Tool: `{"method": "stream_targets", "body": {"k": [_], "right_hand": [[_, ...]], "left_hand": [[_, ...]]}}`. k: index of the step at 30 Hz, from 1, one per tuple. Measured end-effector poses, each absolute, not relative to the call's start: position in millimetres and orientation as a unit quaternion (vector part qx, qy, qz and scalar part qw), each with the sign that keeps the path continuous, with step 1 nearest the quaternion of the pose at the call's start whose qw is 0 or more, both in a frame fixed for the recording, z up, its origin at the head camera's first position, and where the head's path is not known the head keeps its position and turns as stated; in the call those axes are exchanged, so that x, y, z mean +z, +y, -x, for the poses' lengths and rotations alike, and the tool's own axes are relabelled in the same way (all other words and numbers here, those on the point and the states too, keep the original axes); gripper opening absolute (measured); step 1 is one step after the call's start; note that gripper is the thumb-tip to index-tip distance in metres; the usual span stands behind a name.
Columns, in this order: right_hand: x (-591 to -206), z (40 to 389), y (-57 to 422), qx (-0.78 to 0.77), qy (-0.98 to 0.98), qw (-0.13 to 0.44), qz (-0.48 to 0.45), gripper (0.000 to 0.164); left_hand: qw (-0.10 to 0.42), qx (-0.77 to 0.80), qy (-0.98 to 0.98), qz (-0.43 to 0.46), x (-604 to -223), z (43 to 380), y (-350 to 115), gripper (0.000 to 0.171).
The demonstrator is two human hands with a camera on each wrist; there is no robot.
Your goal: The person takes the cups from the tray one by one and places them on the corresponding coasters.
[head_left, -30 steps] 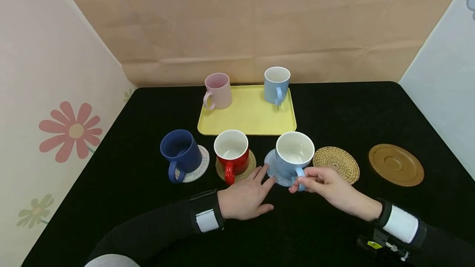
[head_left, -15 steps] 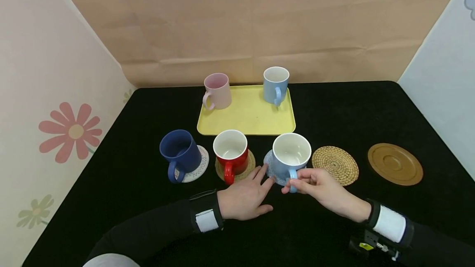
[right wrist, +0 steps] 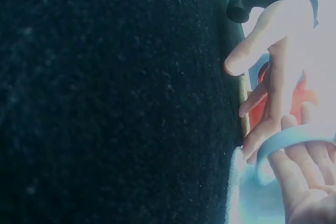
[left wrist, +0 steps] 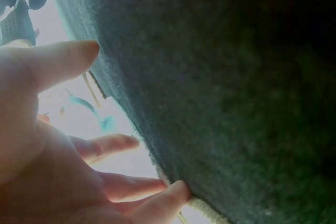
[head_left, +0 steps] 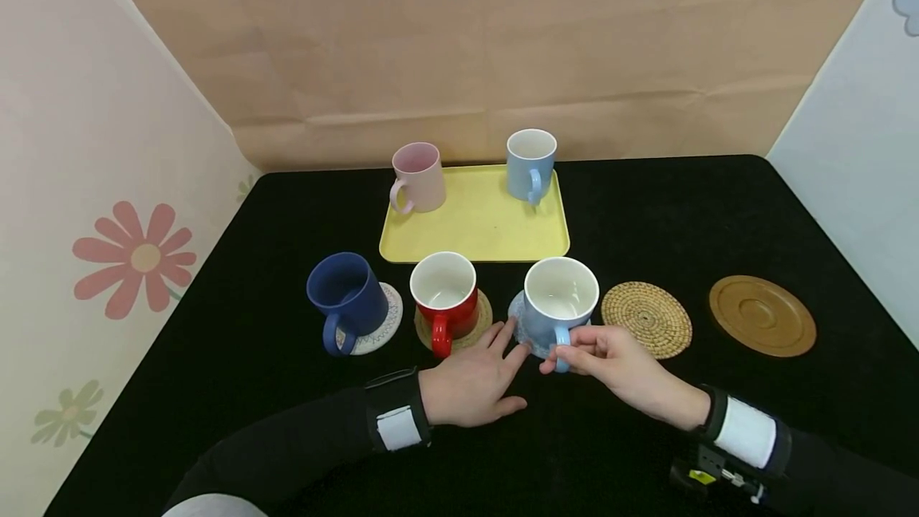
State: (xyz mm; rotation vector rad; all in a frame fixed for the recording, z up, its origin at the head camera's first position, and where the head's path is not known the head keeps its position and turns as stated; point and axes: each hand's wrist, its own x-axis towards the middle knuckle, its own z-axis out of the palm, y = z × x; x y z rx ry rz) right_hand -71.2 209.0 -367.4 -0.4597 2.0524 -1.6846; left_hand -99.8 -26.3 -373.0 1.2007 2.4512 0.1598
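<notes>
In the head view my right hand (head_left: 617, 361) pinches the handle of a light blue mug (head_left: 542, 324) with a white inside. That mug stands upright over a round pale blue coaster (head_left: 517, 308), covering most of it. My left hand (head_left: 474, 385) lies palm down with fingers spread. Its fingertips reach the near edge of the pale blue coaster and come close to a woven coaster (head_left: 485, 316) under a red mug (head_left: 459, 316). Fingers of my right hand (right wrist: 310, 177) show behind the light blue handle (right wrist: 283, 139) in the right wrist view.
A dark blue mug (head_left: 359, 301) sits partly off a white patterned coaster (head_left: 388, 325). A yellow tray (head_left: 474, 234) behind bears a pink mug (head_left: 427, 182) and another light blue mug (head_left: 522, 174). To the right lie a woven coaster (head_left: 646, 317) and a brown wooden coaster (head_left: 763, 316).
My right hand has shifted the light blue mug slightly left on its coaster and turned its handle toward the near side. My left hand stays in place.
</notes>
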Motion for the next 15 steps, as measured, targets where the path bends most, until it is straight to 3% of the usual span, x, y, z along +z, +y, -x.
{"method": "stream_targets", "body": {"k": [15], "right_hand": [[-368.1, 71.6, 209.0, -0.624, 0.73, 0.218, 0.176, 0.028]], "left_hand": [[0.193, 0.052, 0.878, -0.434, -373.6, 99.3, -27.4, 0.072]]}}
